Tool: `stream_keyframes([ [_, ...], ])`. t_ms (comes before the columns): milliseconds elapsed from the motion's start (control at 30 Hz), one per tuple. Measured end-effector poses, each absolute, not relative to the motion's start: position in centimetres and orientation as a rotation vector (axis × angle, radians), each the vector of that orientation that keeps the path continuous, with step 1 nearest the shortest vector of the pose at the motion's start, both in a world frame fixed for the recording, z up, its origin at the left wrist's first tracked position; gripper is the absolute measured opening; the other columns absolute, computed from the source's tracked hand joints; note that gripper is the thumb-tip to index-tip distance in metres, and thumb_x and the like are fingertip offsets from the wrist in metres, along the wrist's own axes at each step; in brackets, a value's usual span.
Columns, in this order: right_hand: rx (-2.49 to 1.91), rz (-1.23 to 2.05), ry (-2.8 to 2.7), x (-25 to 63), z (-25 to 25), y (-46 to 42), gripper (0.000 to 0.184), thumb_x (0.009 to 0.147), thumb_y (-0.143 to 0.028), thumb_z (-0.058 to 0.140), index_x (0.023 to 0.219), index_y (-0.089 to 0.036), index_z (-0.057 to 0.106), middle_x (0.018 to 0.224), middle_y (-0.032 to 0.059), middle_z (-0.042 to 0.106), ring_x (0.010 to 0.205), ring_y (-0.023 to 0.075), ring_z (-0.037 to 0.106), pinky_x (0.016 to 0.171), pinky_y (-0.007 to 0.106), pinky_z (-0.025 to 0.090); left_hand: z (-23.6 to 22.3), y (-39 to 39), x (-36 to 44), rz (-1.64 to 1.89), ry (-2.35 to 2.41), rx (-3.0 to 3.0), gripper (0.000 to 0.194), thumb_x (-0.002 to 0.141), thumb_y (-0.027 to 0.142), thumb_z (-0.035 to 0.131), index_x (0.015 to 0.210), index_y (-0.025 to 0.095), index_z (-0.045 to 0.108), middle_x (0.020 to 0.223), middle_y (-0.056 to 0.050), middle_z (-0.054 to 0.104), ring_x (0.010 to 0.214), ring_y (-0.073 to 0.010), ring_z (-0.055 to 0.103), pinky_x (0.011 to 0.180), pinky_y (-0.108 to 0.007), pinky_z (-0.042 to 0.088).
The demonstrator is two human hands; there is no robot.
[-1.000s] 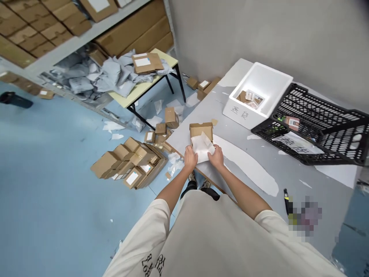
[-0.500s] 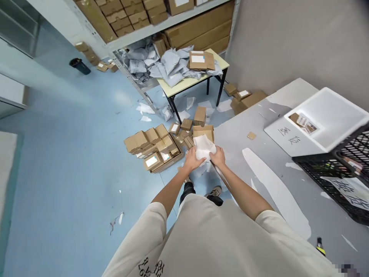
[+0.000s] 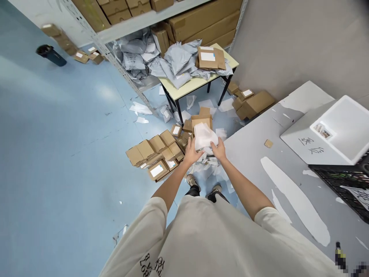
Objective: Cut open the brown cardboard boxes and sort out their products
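Note:
A soft white sheet or packet (image 3: 205,135), its contents hidden, hangs in front of me over an open cardboard box (image 3: 201,120). My right hand (image 3: 219,150) pinches its lower right corner between thumb and fingers. At the left edge of the white packet is my left hand (image 3: 192,154), thumb and fingers spread apart; whether it touches the packet is hard to tell. Left of my hands, closed brown boxes (image 3: 157,143) are stacked in a larger carton, a few with white labels.
Loose white paper scraps (image 3: 206,163) litter the floor by my feet. A grey table (image 3: 248,142) on my right holds a white foam bin (image 3: 305,142) and a black crate (image 3: 340,181). Ahead, a small yellow table (image 3: 184,92) bears grey mailing bags (image 3: 178,61), before a shelf of cartons.
My view has shifted left, and my body stands a little farther from the grey table. My left hand has loosened from the white packet, its fingers now spread; the right still holds on.

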State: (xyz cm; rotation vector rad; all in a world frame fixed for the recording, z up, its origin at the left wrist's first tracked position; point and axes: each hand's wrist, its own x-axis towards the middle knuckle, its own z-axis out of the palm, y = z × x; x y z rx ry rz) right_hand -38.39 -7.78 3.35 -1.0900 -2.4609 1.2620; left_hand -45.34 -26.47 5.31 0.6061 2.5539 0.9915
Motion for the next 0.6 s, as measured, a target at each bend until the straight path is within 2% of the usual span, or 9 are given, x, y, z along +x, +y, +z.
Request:
stream_keyframes([
  [67,-1.18,1.293,-2.34,-40.3,3.3,-7.5,0.073,0.088,-0.052,0.054,0.149,-0.013,0.04,0.148,0.0211,0.046,0.139,0.0344,0.043,0.115,0.05,0.035,5.5,-26.5,-47.4,1.087,2.603,0.516,0.095,0.082,0.051,0.072,0.159,0.026,0.022,0.17,-0.014,0.011,0.154,-0.0374,0.02,0.121,-0.055,0.028],
  [133,-1.195,1.318,-2.31,-41.4,2.8,-7.3,0.073,0.086,-0.052,0.056,0.148,-0.015,0.042,0.15,0.0201,0.045,0.137,0.0333,0.044,0.116,0.049,0.034,5.3,-26.9,-48.6,1.133,2.636,0.421,0.091,0.086,0.047,0.068,0.159,0.026,0.019,0.17,-0.014,0.009,0.156,-0.036,0.017,0.123,-0.056,0.024],
  [233,-1.119,1.408,-2.404,-42.0,1.4,-7.9,0.063,0.085,-0.049,0.056,0.138,-0.016,0.053,0.142,0.0187,0.051,0.118,0.0298,0.06,0.11,0.046,0.042,4.1,-28.6,-48.9,1.132,2.629,0.343,0.08,0.089,0.04,0.062,0.158,0.024,0.025,0.169,-0.015,0.016,0.155,-0.0343,0.02,0.123,-0.056,0.024],
  [333,-1.008,1.486,-2.521,-42.4,-0.2,-9.3,0.051,0.084,-0.044,0.056,0.126,-0.016,0.062,0.133,0.0177,0.058,0.101,0.0265,0.066,0.103,0.045,0.048,2.7,-30.8,-48.0,1.088,2.626,0.25,0.073,0.089,0.036,0.06,0.155,0.023,0.031,0.165,-0.017,0.025,0.154,-0.0346,0.022,0.122,-0.057,0.026],
  [600,-0.595,1.662,-2.81,-45.2,-2.6,-16.3,0.033,0.082,-0.034,0.06,0.111,-0.019,0.067,0.12,0.0119,0.066,0.092,0.0233,0.068,0.1,0.046,0.051,0.1,-37.9,-45.0,1.044,2.732,-0.06,0.064,0.089,0.032,0.059,0.149,0.022,0.04,0.159,-0.018,0.036,0.15,-0.0355,0.032,0.118,-0.058,0.032],
])
